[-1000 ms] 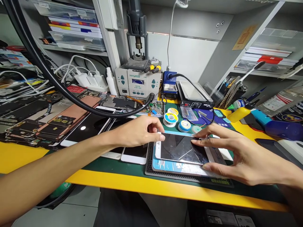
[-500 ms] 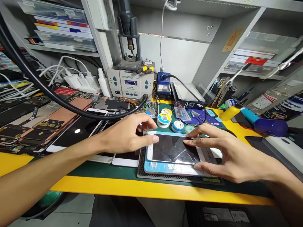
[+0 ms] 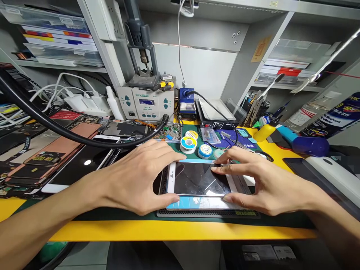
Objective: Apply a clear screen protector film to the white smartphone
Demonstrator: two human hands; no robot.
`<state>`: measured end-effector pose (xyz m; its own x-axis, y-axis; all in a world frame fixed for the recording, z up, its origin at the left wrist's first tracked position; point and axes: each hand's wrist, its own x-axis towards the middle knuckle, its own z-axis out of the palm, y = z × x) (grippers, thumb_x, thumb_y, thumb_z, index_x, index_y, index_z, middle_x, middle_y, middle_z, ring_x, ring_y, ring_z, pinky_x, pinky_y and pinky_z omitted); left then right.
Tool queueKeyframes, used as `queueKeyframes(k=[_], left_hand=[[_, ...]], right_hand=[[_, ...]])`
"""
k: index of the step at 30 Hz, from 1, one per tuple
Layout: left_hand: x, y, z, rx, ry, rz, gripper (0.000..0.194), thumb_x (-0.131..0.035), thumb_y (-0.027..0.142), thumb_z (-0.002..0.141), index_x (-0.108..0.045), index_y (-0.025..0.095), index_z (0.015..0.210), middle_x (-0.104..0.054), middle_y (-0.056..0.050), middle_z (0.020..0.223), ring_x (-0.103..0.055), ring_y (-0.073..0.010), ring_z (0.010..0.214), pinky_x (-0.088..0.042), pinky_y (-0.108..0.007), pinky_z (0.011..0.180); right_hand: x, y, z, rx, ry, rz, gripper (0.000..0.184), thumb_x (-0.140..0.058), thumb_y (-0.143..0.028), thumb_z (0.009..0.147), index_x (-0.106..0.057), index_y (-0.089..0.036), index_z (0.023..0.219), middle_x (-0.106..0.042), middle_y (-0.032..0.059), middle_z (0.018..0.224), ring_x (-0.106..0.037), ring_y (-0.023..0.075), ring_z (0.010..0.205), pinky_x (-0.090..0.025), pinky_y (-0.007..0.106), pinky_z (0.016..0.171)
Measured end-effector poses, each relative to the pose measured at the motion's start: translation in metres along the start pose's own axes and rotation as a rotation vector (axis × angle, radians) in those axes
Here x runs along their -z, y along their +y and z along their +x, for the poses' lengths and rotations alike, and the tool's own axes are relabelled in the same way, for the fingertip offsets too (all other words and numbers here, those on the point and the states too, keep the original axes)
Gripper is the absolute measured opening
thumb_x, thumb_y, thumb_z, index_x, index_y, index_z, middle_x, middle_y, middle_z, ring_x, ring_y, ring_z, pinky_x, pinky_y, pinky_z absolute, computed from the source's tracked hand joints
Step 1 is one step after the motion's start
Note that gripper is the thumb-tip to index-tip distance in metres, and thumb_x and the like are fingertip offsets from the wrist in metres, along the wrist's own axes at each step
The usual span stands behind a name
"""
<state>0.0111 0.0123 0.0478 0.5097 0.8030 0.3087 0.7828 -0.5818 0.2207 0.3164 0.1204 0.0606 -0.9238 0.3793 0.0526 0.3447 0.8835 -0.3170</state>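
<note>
**What lies at the centre of the view?**
A white smartphone with cracked glass (image 3: pixel 197 179), face up on a pale-blue sheet (image 3: pixel 194 203). The sheet rests on a black perforated mat (image 3: pixel 208 213), which lies on a green bench mat (image 3: pixel 118 214) near the yellow bench edge (image 3: pixel 180 230).

**How is the left hand placed?**
The left hand (image 3: pixel 137 176) lies over the phone's left side. Its fingers are held close together and curved, with their tips at the upper edge, while the thumb reaches the lower edge.

**And the right hand?**
The right hand (image 3: pixel 267 183) has its fingers spread, with the tips pressing on the glass near the upper right. Its thumb meets the lower edge, so the phone lies between the fingers and thumbs of both hands.

**What stands nearby?**
Just beyond the phone are two spools of solder wire (image 3: pixel 188 144) (image 3: pixel 204 151). To the left, phone panels with copper-coloured backs (image 3: pixel 64 142) lie stacked beside a black-screened phone (image 3: pixel 84 161). A black hose (image 3: pixel 84 140) crosses above them. Behind stand a hot-air rework station (image 3: pixel 146 103) and a blue soldering station (image 3: pixel 187 105).
</note>
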Motion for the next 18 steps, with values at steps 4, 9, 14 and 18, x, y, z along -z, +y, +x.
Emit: queueKeyframes(k=[4, 9, 14, 18], left_hand=[[0.0, -0.0004, -0.0008, 0.003, -0.013, 0.018, 0.063, -0.074, 0.042, 0.084, -0.055, 0.014, 0.136, -0.069, -0.012, 0.122, -0.063, -0.0317, 0.118, -0.04, -0.05, 0.114], [-0.0006, 0.002, 0.0006, 0.044, -0.056, -0.009, 0.063, -0.075, 0.042, 0.083, -0.053, 0.015, 0.136, -0.066, -0.013, 0.13, -0.06, -0.0325, 0.127, -0.044, -0.048, 0.114], [-0.0001, 0.0051, 0.0028, 0.028, -0.044, -0.009, 0.06, -0.072, 0.038, 0.083, -0.054, 0.013, 0.135, -0.067, -0.014, 0.128, -0.061, -0.0309, 0.124, -0.045, -0.045, 0.112], [-0.001, 0.0055, 0.0035, -0.002, -0.015, -0.012, 0.063, -0.071, 0.038, 0.083, -0.054, 0.01, 0.136, -0.068, -0.014, 0.123, -0.063, -0.0307, 0.118, -0.043, -0.048, 0.113]], right_hand=[[-0.0008, 0.0017, -0.0008, 0.009, 0.003, -0.008, 0.049, -0.074, -0.048, 0.088, -0.071, -0.025, 0.132, -0.064, 0.0105, 0.128, -0.064, 0.0266, 0.113, -0.055, 0.038, 0.095], [0.0001, 0.0007, -0.0005, 0.021, 0.01, -0.016, 0.049, -0.074, -0.048, 0.088, -0.072, -0.025, 0.131, -0.065, 0.011, 0.127, -0.065, 0.027, 0.112, -0.056, 0.039, 0.094], [0.0001, 0.0005, -0.0007, 0.021, 0.016, -0.015, 0.049, -0.074, -0.048, 0.088, -0.073, -0.025, 0.13, -0.066, 0.0106, 0.126, -0.066, 0.0267, 0.111, -0.056, 0.039, 0.094], [-0.0002, 0.0012, -0.0003, 0.012, 0.01, -0.01, 0.049, -0.074, -0.048, 0.088, -0.072, -0.025, 0.131, -0.065, 0.0104, 0.127, -0.065, 0.0271, 0.112, -0.056, 0.039, 0.095]])
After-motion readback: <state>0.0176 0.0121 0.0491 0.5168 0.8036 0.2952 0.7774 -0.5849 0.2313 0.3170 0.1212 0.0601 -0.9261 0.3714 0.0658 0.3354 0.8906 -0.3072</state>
